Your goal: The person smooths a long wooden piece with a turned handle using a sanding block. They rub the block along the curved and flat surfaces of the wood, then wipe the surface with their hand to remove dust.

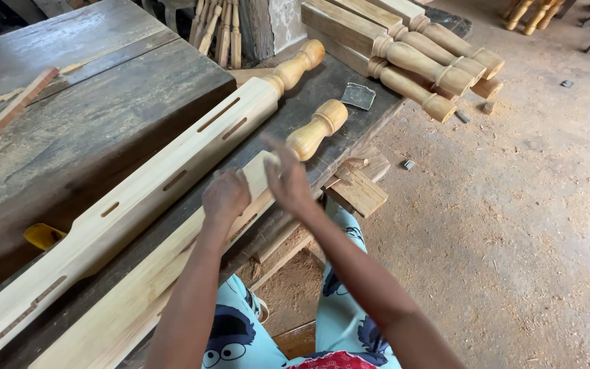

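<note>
two long wooden legs lying side by side on the workbench (90, 130), and both hands are on the nearer leg (172, 273), the one closest to the bench's front edge. left hand (225, 197) is curled into a loose fist pressing down on the square part, looks like there's something tucked under it but i can't tell what. right hand (287, 179) is open with fingers spread, blurred, touching or just above the same leg right where the square section meets the turned knob end.

what could go wrong imo: that leg sits right along the bench's front edge with its knob end poking out past the corner, so a hard push sideways could roll or slide it off onto the dirt floor (513, 225). nothing seems to clamp it, just the hands. also fingers near those slot edges could catch a splinter.

the leg itself is pale fresh wood, square and long, with narrow slots cut in the face, ending in a rounded, golden-looking turned knob. the other leg (151, 184), further in from the bench edge, matches it. a stack of similar legs (411, 48) sits at the far end of the bench, and a small grey scrap (358, 96) lies just before them.
</note>
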